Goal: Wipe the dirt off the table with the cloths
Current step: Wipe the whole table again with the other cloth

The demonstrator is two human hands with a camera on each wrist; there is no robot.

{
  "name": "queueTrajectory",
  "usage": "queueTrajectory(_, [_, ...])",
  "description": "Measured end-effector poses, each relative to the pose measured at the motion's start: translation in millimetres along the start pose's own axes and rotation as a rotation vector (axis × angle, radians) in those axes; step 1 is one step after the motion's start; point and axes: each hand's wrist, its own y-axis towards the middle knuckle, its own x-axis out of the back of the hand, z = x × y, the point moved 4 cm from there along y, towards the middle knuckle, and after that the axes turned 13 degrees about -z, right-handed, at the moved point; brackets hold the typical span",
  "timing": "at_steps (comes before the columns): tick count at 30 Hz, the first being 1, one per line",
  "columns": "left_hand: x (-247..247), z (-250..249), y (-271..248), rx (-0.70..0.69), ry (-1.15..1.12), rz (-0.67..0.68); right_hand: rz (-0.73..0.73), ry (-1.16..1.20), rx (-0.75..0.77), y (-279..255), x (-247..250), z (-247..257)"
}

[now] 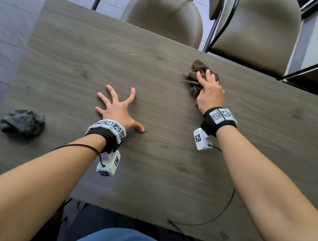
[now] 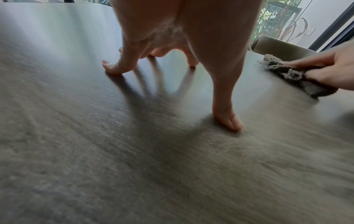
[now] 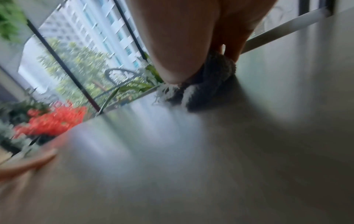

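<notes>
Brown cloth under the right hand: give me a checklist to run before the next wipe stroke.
1. Right hand holds the brown cloth: ok.
2. Cloth flat against the table: ok, seen from the left wrist view.
3. Left hand braced on the table, fingers spread, clear of the cloth: ok.
4. Path clear of the cable: ok, it lies near the front edge.
5. Second cloth, the dark one, within reach at the left end: ok, untouched.
6. Dirt left on the table: cannot tell, the surface is blurred.
</notes>
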Motion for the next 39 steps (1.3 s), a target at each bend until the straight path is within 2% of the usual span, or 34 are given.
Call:
queueTrajectory(3, [-0.5, -0.6, 0.0, -0.004, -0.014, -0.001, 0.004, 0.104, -0.036, 3.3, 12.3, 2.6])
queueTrajectory(5, [0.4, -0.3, -0.4, -0.001, -0.013, -0.006, -0.033, 0.183, -0.009, -14.6, 21.7, 9.6])
queueTrajectory(7, [0.6, -0.1, -0.9, -0.002, -0.011, -0.006, -0.012, 0.202, 0.094, -52.4, 22.2, 23.6])
queueTrajectory(12, [0.4, 0.2, -0.1, -0.004, -0.008, -0.011, 0.214, 0.233, 0.409, -184.9, -4.3, 57.3])
queueTrajectory(15, [-0.1, -0.2, -0.8, -0.006, 0.007, -0.013, 0.239, 0.201, 0.494, -214.0, -8.4, 54.6])
queueTrajectory(17, [0.7, -0.5, -1.1, -0.010, 0.018, -0.015, 0.221, 0.214, 0.520, -196.3, -6.1, 42.3])
queueTrajectory(19, [1.7, -0.7, -1.6, -0.009, 0.022, -0.013, 0.164, 0.237, 0.466, -160.5, -2.2, 18.9])
queueTrajectory(22, [2.2, -0.3, -1.4, -0.005, 0.017, -0.010, 0.052, 0.198, 0.245, -91.4, 10.7, -30.4])
queueTrajectory(25, [2.2, 0.2, -1.7, -0.003, 0.011, -0.011, 0.009, 0.096, 0.073, -35.9, 25.6, -65.1])
queueTrajectory(28, [1.4, 1.2, -2.6, -0.003, 0.001, -0.016, 0.027, 0.059, 0.040, -13.9, 33.9, -66.6])
queueTrajectory(30, [0.9, 2.2, -2.8, -0.002, -0.014, -0.019, 0.020, 0.105, 0.045, -22.1, 35.0, -52.2])
queueTrajectory(32, [1.3, 3.0, -2.4, 0.004, -0.021, -0.022, 0.006, 0.181, 0.119, -49.7, 30.7, -25.3])
queueTrajectory(35, [2.7, 2.7, -3.2, 0.008, -0.011, -0.023, 0.071, 0.284, 0.338, -127.3, 16.3, 28.7])
queueTrajectory(37, [2.6, 2.1, -3.7, 0.010, -0.007, -0.024, 0.189, 0.324, 0.540, -190.6, 5.2, 58.9])
queueTrajectory(39, [2.1, 2.0, -4.7, 0.015, -0.015, -0.031, 0.321, 0.316, 0.678, -234.3, -2.2, 63.7])
